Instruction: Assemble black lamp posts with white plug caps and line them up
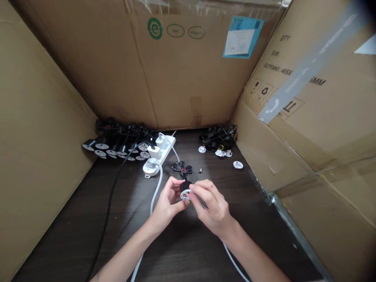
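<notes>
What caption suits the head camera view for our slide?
Left hand and right hand hold a black fitting with white disc near a power strip.

Makeshift bench booth: dark wood-grain tabletop (pixel 58 239), cardboard carton walls (pixel 88 66) on three sides. Small black-and-white electrical parts (pixel 113 143) sit along the rear edge.

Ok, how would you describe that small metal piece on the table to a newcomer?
Find the white power strip. Right of it sits a black cluster with a red centre. Just right of that, alone, lies the small silver cylinder.
</notes>
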A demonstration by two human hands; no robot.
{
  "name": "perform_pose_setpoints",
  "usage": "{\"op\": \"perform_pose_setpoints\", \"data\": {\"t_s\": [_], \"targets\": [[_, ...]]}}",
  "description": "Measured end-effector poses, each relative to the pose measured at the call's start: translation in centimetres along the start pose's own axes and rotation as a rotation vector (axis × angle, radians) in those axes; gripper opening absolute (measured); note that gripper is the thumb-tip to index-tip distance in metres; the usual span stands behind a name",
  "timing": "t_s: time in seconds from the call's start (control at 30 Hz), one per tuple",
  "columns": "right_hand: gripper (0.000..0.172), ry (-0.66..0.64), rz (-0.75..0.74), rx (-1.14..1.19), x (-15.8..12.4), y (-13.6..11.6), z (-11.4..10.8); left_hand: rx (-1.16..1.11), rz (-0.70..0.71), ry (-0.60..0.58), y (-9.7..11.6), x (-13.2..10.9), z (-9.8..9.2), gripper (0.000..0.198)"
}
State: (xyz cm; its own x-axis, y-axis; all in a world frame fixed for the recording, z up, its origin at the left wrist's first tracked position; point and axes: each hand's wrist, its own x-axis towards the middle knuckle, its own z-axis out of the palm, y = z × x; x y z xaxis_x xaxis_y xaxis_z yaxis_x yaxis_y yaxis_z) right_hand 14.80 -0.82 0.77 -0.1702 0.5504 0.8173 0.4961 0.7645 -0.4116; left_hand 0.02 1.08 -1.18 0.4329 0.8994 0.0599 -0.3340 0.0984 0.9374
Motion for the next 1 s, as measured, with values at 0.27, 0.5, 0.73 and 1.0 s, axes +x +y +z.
{"op": "perform_pose_setpoints", "data": {"t_s": [0.27, 0.5, 0.73, 1.0], "targets": [[0.039, 0.039, 0.19, 0.083, 0.4, 0.1, 0.0, -0.048, -0.011, 0.02, 0.2, 0.0, 0.5, 0.034], [0.015, 0.007, 0.232, 0.103, 0.4, 0.0, 0.2, -0.06, -0.044, 0.022, 0.5, -0.1, 1.0, 0.032], [0.017, 0.049, 0.176, 0.027, 0.1, 0.1, 0.2, -0.072, -0.049, 0.004, 0.2, -0.3, 1.2, 0.031], [0.017, 0.062, 0.151, -0.037, -0.3, 0.3, 0.4, -0.129, -0.069, 0.033, 0.4, -0.5, 0.9, 0.03]]}}
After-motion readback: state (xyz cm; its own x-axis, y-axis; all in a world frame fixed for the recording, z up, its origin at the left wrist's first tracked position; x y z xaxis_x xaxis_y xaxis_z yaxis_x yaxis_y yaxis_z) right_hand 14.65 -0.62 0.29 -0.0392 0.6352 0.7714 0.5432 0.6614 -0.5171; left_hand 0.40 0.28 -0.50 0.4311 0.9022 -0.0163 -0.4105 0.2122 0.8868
